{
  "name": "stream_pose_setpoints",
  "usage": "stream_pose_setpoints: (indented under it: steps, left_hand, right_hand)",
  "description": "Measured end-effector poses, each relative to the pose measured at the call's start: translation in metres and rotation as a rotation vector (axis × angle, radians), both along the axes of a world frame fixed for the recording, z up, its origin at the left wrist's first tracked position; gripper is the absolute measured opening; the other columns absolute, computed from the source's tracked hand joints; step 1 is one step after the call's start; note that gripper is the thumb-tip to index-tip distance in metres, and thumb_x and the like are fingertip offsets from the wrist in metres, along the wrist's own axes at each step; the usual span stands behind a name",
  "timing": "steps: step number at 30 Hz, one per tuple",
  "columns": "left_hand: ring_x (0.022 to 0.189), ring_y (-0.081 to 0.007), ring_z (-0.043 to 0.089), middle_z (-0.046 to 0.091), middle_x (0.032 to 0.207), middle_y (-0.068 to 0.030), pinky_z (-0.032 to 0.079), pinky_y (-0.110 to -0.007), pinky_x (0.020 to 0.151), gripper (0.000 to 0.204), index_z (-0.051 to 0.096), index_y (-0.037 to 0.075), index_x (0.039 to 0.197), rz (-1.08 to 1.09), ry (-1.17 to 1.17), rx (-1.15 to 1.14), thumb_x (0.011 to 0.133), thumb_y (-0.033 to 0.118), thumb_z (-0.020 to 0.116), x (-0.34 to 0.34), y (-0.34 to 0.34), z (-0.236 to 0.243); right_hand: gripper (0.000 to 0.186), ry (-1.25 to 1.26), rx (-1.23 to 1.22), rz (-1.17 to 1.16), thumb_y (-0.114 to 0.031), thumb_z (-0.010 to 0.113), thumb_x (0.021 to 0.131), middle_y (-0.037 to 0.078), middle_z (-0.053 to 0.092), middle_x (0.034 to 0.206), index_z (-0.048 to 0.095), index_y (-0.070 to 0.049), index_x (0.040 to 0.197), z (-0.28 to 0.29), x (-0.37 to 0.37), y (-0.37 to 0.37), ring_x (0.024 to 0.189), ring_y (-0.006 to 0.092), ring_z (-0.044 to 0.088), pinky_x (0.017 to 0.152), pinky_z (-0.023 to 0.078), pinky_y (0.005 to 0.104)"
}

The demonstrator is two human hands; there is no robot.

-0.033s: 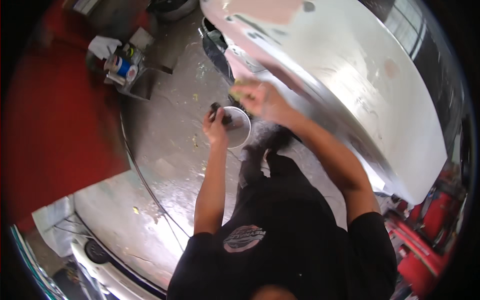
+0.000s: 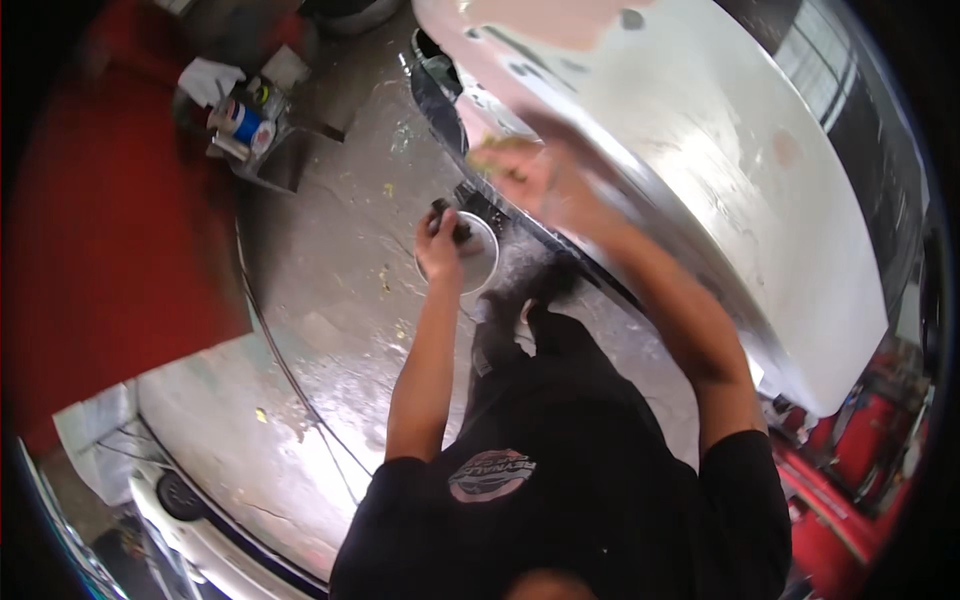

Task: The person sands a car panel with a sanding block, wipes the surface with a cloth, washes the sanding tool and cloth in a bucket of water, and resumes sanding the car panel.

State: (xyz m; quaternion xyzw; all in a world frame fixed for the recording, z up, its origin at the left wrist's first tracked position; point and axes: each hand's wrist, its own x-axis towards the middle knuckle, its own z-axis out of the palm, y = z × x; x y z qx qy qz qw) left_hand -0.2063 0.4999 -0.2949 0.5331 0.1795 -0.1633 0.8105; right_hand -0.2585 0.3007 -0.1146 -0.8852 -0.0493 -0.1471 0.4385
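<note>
My left hand (image 2: 440, 245) grips the rim of a small white round container (image 2: 478, 262) together with a small dark object, held low over the concrete floor. My right hand (image 2: 535, 178) is blurred with motion. It presses a yellowish-green pad (image 2: 495, 150) against the lower edge of a white car body panel (image 2: 720, 150). The panel has pinkish patches near its top and on its right side. My legs in dark trousers (image 2: 530, 350) are below both hands, close to the panel.
A grey tray (image 2: 270, 150) with spray cans and a white rag stands on the floor at upper left, beside a large red surface (image 2: 110, 230). A white car's front (image 2: 200, 520) is at lower left. Red equipment (image 2: 860, 450) stands at lower right.
My right hand has shifted slightly up and right along the panel's edge with the pad. My left hand and the container have stayed about where they were.
</note>
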Motion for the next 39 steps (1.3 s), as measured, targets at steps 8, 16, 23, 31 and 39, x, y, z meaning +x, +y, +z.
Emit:
stream_pose_setpoints:
  steps: [8,16,23,31,39]
  left_hand:
    - [0.089,-0.0185,0.067,0.073,0.105,-0.0173,0.053,-0.031,0.084,0.05,0.063,-0.011,0.127,0.098,-0.11,0.128,0.086,0.011,0.079,-0.014,-0.124,-0.034]
    - [0.11,-0.0412,0.055,0.058,0.115,-0.0295,0.044,-0.045,0.099,0.045,0.066,-0.009,0.124,0.192,-0.28,0.586,0.09,0.019,0.072,-0.015,-0.193,-0.042]
    - [0.058,-0.0446,0.063,0.065,0.066,-0.0267,0.048,-0.046,0.059,0.025,0.07,-0.009,0.08,0.356,-0.355,0.658,0.086,0.015,0.066,0.062,-0.17,-0.058]
    - [0.078,-0.0461,0.061,0.064,0.082,-0.0283,0.048,-0.051,0.076,0.018,0.07,-0.006,0.086,0.58,-0.533,0.737,0.088,0.011,0.064,0.006,-0.211,-0.026]
    - [0.096,-0.0401,0.057,0.061,0.096,-0.0276,0.045,-0.046,0.087,0.036,0.067,-0.01,0.119,0.278,-0.311,0.5,0.09,0.011,0.069,-0.012,-0.208,-0.026]
  right_hand:
    - [0.04,-0.183,-1.16,0.027,-0.014,0.062,0.097,0.012,0.061,0.133,0.063,-0.016,0.137,0.117,0.058,-0.128,0.115,0.0284,0.059,0.101,0.048,0.0402]
    - [0.044,-0.25,-0.933,0.105,-0.013,0.065,0.09,0.015,0.063,0.126,0.066,-0.017,0.134,0.093,0.062,-0.155,0.111,0.0346,0.058,0.098,0.048,0.0449]
    - [0.043,-0.305,-0.869,0.153,-0.012,0.067,0.089,0.017,0.064,0.123,0.068,-0.018,0.132,0.093,0.075,-0.149,0.108,0.0354,0.059,0.096,0.048,0.0443]
    - [0.041,-0.294,-0.863,0.138,-0.01,0.066,0.088,0.017,0.064,0.122,0.07,-0.017,0.129,0.098,0.072,-0.153,0.106,0.0349,0.06,0.097,0.049,0.0438]
    - [0.041,-0.285,-0.924,0.177,-0.009,0.065,0.089,0.019,0.063,0.124,0.069,-0.011,0.129,0.094,0.067,-0.159,0.109,0.038,0.06,0.098,0.049,0.0456]
